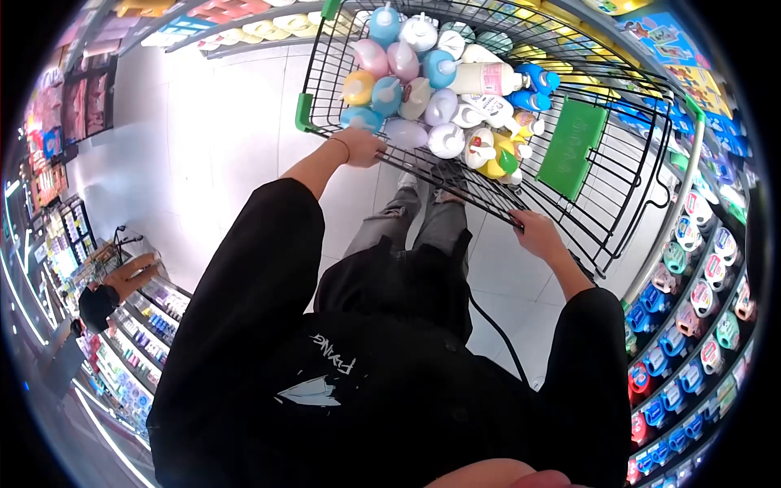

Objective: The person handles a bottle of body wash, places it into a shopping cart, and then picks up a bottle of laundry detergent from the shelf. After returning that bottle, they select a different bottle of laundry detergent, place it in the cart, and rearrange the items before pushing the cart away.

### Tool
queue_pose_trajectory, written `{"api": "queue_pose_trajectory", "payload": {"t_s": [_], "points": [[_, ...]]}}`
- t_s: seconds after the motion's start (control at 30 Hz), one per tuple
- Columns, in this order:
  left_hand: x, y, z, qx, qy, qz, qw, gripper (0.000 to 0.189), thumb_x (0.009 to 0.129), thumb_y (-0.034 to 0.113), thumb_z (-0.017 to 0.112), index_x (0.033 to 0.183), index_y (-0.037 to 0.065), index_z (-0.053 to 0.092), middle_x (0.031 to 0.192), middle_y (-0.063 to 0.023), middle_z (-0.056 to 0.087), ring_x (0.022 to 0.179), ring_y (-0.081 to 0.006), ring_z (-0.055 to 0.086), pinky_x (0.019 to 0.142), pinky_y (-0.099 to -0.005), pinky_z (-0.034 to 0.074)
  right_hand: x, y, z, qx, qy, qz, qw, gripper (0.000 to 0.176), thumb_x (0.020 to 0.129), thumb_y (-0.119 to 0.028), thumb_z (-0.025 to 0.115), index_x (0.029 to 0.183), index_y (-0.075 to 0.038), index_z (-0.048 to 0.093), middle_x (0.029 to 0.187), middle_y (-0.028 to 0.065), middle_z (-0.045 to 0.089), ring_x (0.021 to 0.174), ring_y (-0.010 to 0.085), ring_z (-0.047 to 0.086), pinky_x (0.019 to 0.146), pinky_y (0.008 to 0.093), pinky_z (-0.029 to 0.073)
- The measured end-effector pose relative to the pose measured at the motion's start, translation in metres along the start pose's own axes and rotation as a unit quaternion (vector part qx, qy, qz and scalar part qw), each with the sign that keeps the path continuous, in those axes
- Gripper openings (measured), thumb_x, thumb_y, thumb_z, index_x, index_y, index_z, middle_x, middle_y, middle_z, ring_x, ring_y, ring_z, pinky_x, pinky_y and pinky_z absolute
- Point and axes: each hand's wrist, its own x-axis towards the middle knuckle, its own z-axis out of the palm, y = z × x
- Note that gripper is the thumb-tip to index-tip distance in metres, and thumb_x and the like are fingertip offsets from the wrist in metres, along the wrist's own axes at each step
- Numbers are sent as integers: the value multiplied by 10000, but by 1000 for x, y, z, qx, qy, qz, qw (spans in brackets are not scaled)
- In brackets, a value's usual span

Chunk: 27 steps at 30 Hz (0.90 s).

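A black wire shopping cart (304, 112) with green corners stands in front of me, its near side across my body. My left hand (363, 148) is closed around the near rim towards the left end. Further right on the same rim, my right hand (537, 234) is closed too. Several bottles fill the cart's left part, among them a pink bottle (371, 57), a blue bottle (440, 68) and an orange one (358, 87). A large white bottle (482, 79) lies on its side. Near the rim sits a yellow-green bottle (498, 163).
A green panel (572, 149) hangs inside the cart's right part. Shelves of detergent bottles (688, 233) curve along the right. To the left, another person (122, 285) is beside a cart near shelves (130, 350). Pale floor tiles (211, 122) lie between.
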Motion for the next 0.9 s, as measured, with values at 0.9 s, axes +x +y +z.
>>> {"api": "queue_pose_trajectory", "payload": {"t_s": [0.9], "points": [[-9,9,-2,26,8,-4,1000,241,855,305,562,1037,183,663,919,-127,688,878,-356,640,771,-466,499,0,0,5,-61,-4,21,998,261,877,-139,579,1129,-126,640,950,109,689,847,309,651,751,411,527]]}}
